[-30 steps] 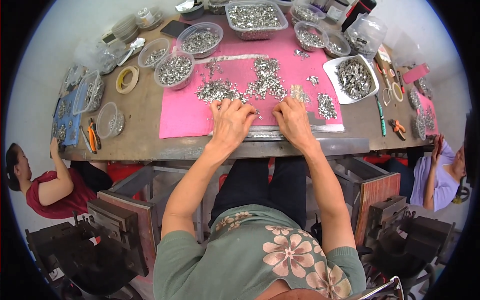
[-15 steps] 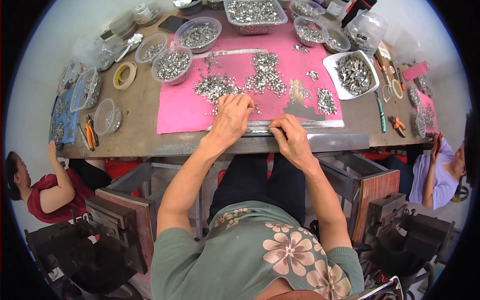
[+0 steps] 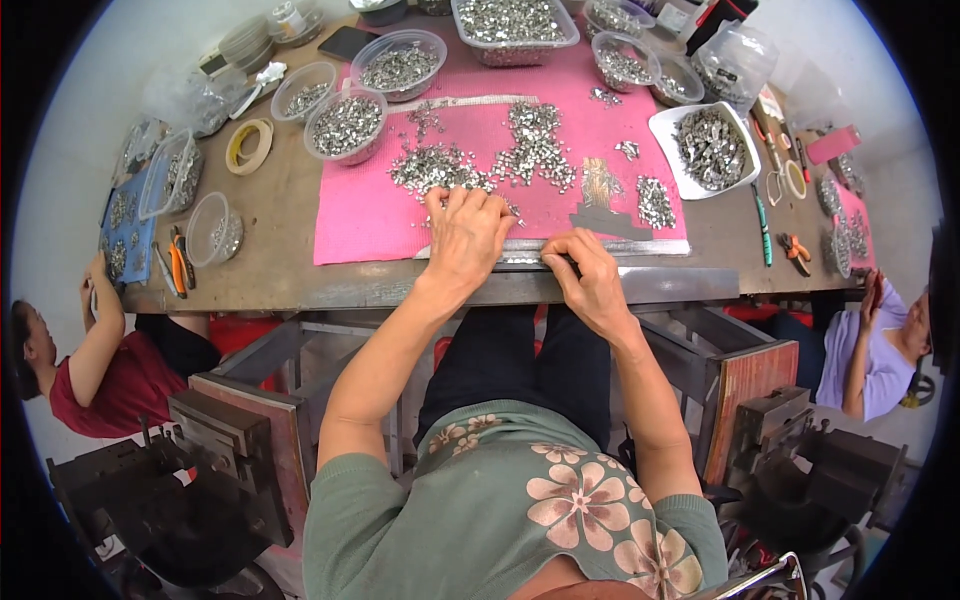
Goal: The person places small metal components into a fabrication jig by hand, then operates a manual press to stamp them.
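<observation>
My left hand [image 3: 465, 235] bends its fingers down at the near edge of a loose pile of small shiny metal pieces [image 3: 437, 168] on a pink ribbed mat [image 3: 350, 225]. Whatever is under its fingertips is too small to make out. To its right, my right hand [image 3: 585, 268] is closed in a pinch at a narrow metal rail [image 3: 520, 257] along the table's front edge. A row of small bright pieces seems to lie along that rail between the hands. What the right fingers pinch is hidden.
Clear tubs of metal pieces [image 3: 345, 125] stand behind the mat, with a white tray [image 3: 660, 125] at right. Flat grey plates [image 3: 610, 222] lie near my right hand. Tape [image 3: 249, 146], orange pliers [image 3: 182, 265] and a teal-handled tool [image 3: 763, 225] lie around. Co-workers sit at both sides.
My left hand has shifted slightly, its fingers reaching a little to the left over the pile's edge. My right hand stays nearly in place. The co-worker at left has raised an arm.
</observation>
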`<state>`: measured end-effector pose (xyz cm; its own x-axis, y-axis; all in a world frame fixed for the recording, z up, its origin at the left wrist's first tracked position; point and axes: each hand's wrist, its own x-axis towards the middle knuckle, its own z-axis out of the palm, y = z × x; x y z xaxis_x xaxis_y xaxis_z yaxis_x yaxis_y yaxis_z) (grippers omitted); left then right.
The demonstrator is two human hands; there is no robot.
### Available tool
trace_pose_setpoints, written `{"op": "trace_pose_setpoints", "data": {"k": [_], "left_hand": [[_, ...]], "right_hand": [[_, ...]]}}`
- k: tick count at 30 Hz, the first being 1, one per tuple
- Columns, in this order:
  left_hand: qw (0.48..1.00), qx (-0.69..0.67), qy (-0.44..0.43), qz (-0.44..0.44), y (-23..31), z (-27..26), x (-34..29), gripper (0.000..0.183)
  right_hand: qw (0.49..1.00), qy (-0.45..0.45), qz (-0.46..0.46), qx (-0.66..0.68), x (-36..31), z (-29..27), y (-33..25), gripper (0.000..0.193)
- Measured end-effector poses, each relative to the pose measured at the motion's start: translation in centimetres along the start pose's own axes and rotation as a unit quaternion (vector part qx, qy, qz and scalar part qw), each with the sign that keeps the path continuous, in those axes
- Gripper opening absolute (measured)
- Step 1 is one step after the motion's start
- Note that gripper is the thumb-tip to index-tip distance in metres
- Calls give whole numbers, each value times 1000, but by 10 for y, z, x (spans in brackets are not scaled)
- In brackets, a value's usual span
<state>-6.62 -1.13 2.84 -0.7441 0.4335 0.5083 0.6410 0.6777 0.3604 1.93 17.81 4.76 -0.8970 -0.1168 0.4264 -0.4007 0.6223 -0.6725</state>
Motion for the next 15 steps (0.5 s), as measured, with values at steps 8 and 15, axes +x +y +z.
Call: {"op": "trace_pose_setpoints", "data": {"k": [8,15], "left_hand": [[997,-64,-38,13,-3,1,3,12],[995,-87,-37,13,-8,-9,1,9]], "right_hand": [[999,8,-12,-30,-2,5,2,8],[999,5,50,5,5,-4,-1,7]]}}
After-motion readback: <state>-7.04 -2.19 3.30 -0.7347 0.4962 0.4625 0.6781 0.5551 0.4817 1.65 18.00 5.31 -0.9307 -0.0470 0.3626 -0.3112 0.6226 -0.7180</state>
